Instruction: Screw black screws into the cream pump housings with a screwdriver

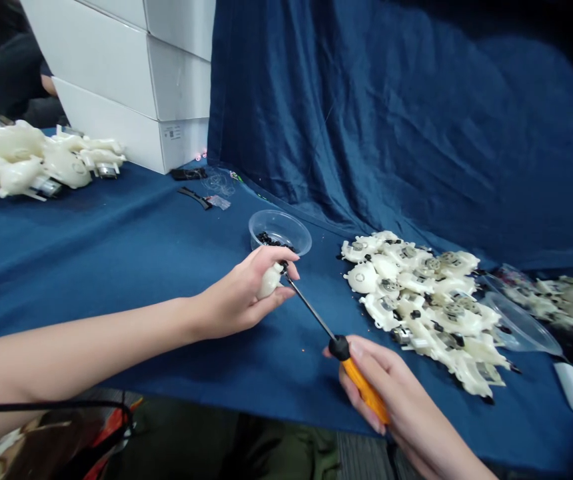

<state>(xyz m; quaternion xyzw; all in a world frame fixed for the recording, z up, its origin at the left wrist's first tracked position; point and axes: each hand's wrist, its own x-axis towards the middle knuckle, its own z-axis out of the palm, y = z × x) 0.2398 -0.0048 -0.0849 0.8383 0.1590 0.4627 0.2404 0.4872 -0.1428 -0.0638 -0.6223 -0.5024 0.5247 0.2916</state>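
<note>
My left hand [244, 293] is closed round a small cream plastic part [269, 281], held just above the blue cloth. My right hand [396, 400] grips the orange handle of a screwdriver [361, 387]. Its thin dark shaft [311, 310] runs up and left, and the tip meets the cream part by my left fingertips. Just behind my left hand stands a clear plastic bowl [296, 230] with small black pieces in it.
A heap of cream plastic parts [426, 300] lies to the right, with a clear lid [521, 320] and more parts [561, 297] beyond. Another cream pile [31, 160] sits far left by stacked white boxes [131, 80]. A blue drape [391, 113] hangs behind.
</note>
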